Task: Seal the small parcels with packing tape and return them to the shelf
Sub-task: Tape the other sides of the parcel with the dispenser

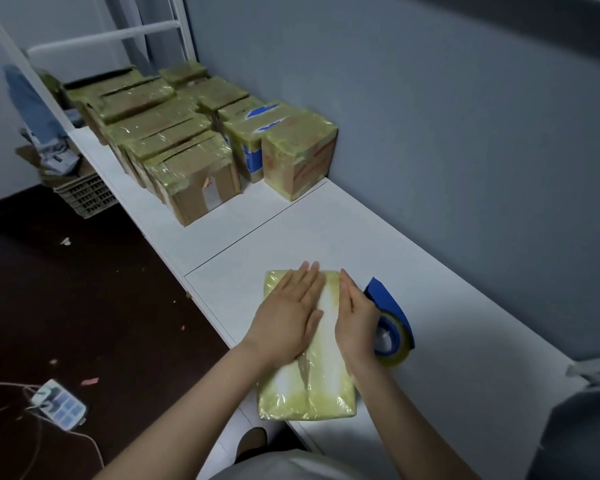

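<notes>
A small flat parcel [309, 393] wrapped in yellowish clear tape lies on the white shelf top [447, 323] in front of me. My left hand [288, 317] lies flat on its left half, fingers straight and pressing down. My right hand [355, 320] rests with straight fingers along the parcel's right edge. A blue tape dispenser [392, 317] with a roll of clear tape sits on the surface just right of my right hand; neither hand holds it.
Several taped cardboard parcels [194, 168] stand in rows at the far left end of the shelf against the grey wall [465, 133]. On the dark floor lie a power strip [58, 403] with cables and a plastic crate [84, 195].
</notes>
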